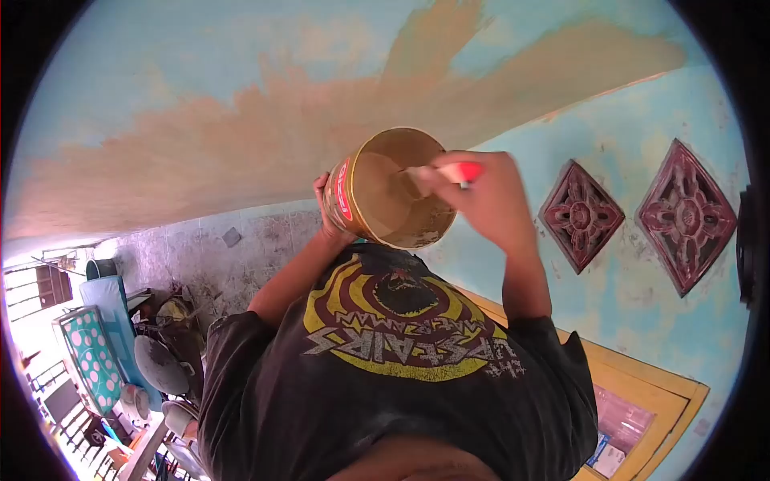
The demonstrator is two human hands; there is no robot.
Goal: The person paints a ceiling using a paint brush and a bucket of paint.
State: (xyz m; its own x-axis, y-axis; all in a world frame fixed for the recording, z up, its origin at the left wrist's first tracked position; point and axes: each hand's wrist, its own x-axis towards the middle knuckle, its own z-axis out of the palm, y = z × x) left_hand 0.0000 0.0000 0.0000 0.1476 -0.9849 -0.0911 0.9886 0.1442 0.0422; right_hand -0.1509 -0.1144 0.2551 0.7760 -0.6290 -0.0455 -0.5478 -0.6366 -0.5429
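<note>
Left hand (330, 215) is gripping a tilted, gold-rimmed, red-labelled cylindrical bucket (342, 195) before the chest; right hand (486, 202) is clasping a red-handled paintbrush (465, 171) at its mouth. Risk: left grip slackening, bucket tipping further, brown paint (383, 192) spilling.

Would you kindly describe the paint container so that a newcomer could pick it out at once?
Start from the black printed T-shirt at the bottom centre of the view. Just above it, the left hand holds the paint container tilted, with a brush in the right hand at its round mouth. Unlike the shirt and brush, it has a gold rim and red label.
</note>
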